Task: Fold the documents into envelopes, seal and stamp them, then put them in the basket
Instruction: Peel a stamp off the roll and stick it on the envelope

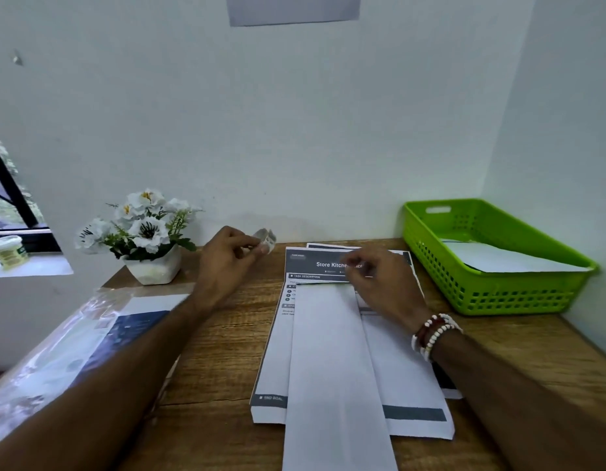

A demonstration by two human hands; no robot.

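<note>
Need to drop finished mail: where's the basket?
Head view: the basket sits at the desk's far right end, in the wall corner, just right of the documents.

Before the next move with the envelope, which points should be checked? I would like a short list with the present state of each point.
1. The envelope lies flat on the documents: ok.
2. The envelope is sealed: cannot tell; the right hand covers its far end.
3. A stamp is on it: cannot tell; the left hand pinches a small white item, too blurred to name.
4. The basket has room: ok; only flat white paper lies in it.
5. The way to the basket is free: ok; only bare table shows between them.
</note>
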